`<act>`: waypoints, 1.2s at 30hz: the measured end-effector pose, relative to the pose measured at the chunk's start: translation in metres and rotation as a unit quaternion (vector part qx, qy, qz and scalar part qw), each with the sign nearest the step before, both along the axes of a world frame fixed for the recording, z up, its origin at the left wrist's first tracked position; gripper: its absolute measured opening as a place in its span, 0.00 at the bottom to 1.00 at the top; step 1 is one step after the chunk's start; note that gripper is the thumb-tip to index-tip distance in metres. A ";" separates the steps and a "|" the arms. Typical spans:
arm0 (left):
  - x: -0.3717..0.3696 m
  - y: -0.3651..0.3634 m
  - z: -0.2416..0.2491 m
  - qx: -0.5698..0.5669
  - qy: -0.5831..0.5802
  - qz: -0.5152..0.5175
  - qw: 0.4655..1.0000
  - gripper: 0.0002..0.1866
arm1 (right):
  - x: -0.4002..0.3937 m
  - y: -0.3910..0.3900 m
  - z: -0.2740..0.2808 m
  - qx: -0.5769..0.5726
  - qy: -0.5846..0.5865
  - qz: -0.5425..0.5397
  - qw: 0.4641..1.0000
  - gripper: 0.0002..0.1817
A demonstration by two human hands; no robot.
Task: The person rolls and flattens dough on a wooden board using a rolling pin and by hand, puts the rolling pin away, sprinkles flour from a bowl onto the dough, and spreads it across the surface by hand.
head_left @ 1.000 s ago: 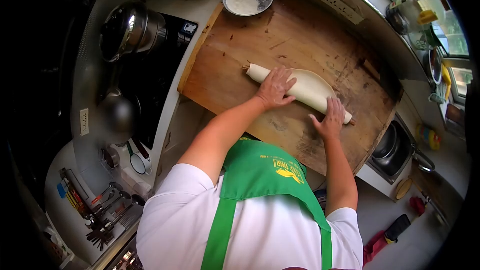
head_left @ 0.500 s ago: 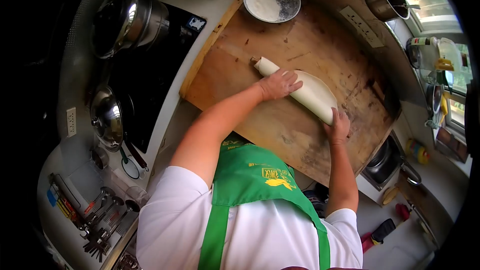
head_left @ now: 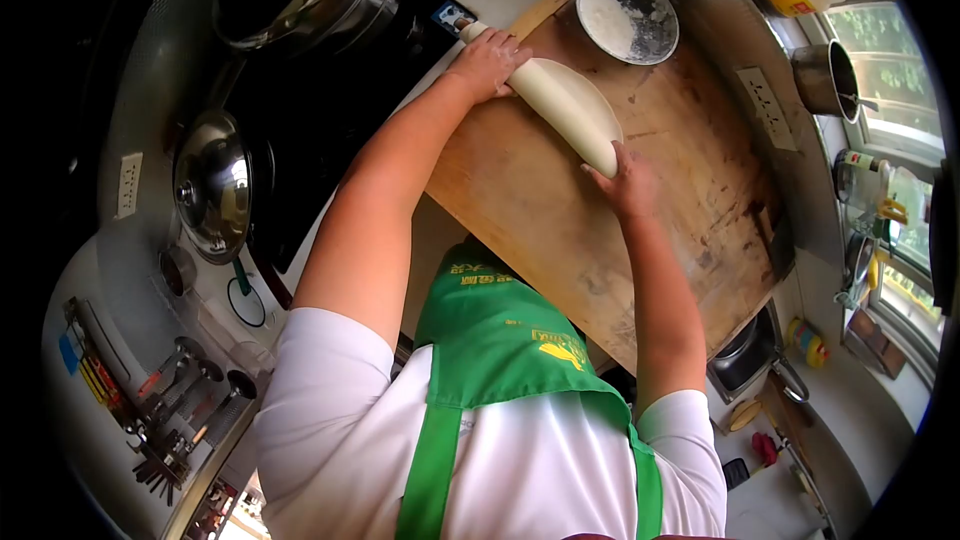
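Note:
A pale sheet of dough (head_left: pixel 567 110) is wound round a rolling pin (head_left: pixel 462 25), whose wooden tip pokes out at the upper left end. A loose flap of the dough lies on the far side of the roll. My left hand (head_left: pixel 490 64) is closed over the roll near its upper left end. At the lower right end, my right hand (head_left: pixel 632 185) grips the roll between thumb and fingers. Beneath the roll is a large wooden board (head_left: pixel 540 230); the roll's left end reaches past the board's left edge toward the stove.
A metal bowl of flour (head_left: pixel 640 40) stands at the board's far edge. On the left, a black stove (head_left: pixel 300 120) carries a large pot (head_left: pixel 375 5) and a lidded pan (head_left: pixel 215 185). A sink (head_left: pixel 745 350) lies at the right, near a window sill with containers.
Both hands and the dough roll have moved up and left across the board, away from me. My view has shifted somewhat. Both hands still hold the roll.

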State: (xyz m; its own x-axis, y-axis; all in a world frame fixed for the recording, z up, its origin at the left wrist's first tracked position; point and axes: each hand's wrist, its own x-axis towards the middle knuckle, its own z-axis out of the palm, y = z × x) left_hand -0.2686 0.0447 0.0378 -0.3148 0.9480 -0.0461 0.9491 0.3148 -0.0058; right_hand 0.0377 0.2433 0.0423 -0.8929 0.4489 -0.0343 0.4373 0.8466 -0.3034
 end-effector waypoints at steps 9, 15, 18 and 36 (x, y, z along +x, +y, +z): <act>0.132 -0.102 0.002 -0.068 0.011 0.104 0.992 0.54 | 0.079 -0.049 -0.006 0.002 -0.001 0.097 0.995 0.37; 0.260 -0.081 0.022 -0.163 -0.020 0.090 0.982 0.56 | 0.219 -0.051 -0.004 -0.019 0.001 0.056 0.998 0.35; 0.334 -0.059 0.022 -0.151 -0.027 0.063 0.986 0.54 | 0.301 -0.039 -0.004 -0.008 -0.009 0.022 1.000 0.34; 0.495 0.089 -0.013 0.074 -0.065 -0.085 0.992 0.37 | 0.374 -0.037 -0.012 0.064 0.085 -0.151 0.983 0.32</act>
